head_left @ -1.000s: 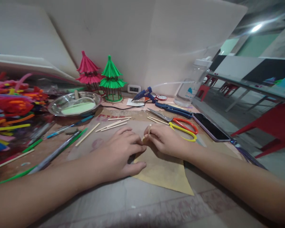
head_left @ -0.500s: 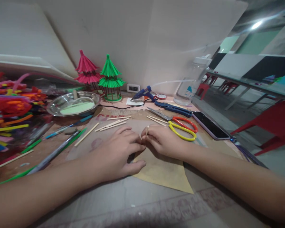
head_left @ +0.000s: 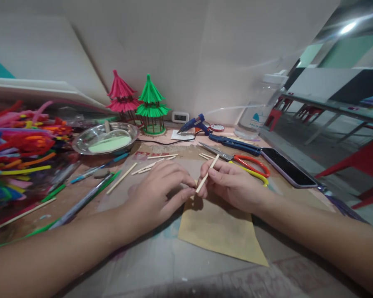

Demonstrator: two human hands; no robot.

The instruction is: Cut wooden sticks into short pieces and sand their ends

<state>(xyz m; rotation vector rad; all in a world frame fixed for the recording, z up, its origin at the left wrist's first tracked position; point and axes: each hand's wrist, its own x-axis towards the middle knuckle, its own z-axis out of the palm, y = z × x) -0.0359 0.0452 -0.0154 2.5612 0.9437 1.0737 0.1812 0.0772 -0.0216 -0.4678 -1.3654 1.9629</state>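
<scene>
Between thumb and fingers, my right hand (head_left: 233,184) holds a short pale wooden stick (head_left: 207,174), tilted with its upper end to the right. My left hand (head_left: 166,186) is beside it, fingers curled and tips together near the stick's lower end; whatever they pinch is too small to make out. Beneath both hands lies a yellowish sheet (head_left: 220,236). Several loose sticks (head_left: 155,164) rest beyond my left hand. Scissors (head_left: 251,165) with red and yellow handles lie just past my right hand.
Colourful pipe cleaners (head_left: 27,145) fill the left side, near a metal dish (head_left: 81,145). Behind stand pink (head_left: 121,89) and green (head_left: 151,93) pagoda models, a blue glue gun (head_left: 194,123) and a water bottle (head_left: 251,111). A phone (head_left: 287,167) lies at the right.
My right hand has turned, and the stick in it now shows at length. My left fingers have drawn closer together. The view has shifted slightly, so the scene sits further right.
</scene>
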